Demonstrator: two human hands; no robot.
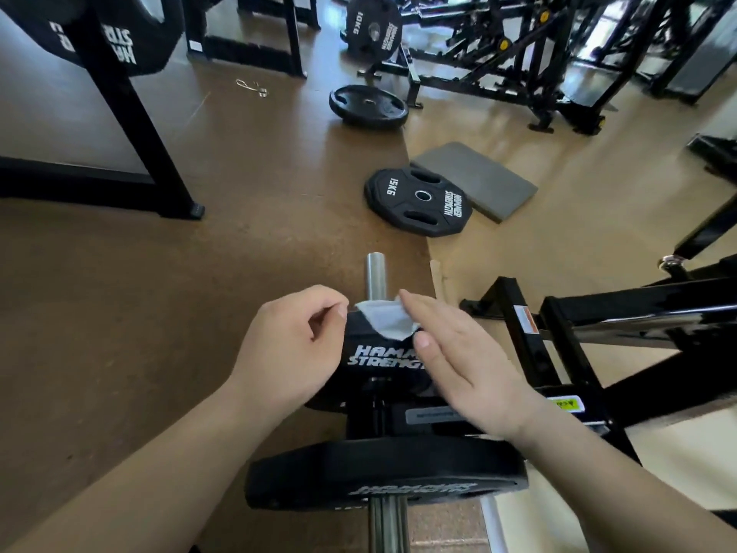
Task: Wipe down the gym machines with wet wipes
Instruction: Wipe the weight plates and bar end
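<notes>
A white wet wipe [389,323] lies on the upper edge of a black Hammer Strength weight plate [379,361] loaded on a steel sleeve [376,275] of a black gym machine [598,325]. My right hand [462,357] rests flat with straight fingers on the wipe's right side. My left hand [297,345] is curled at the wipe's left corner, thumb and forefinger pinched together by it. A second black plate [383,470] sits nearer to me on the same bar.
Loose black plates lie on the brown floor: a 15 kg plate [416,201] partly on a grey pad [478,179], and another plate [369,105] farther back. Black machine frames stand at left [131,113] and far right [518,65]. A metal clip [252,87] lies on the floor.
</notes>
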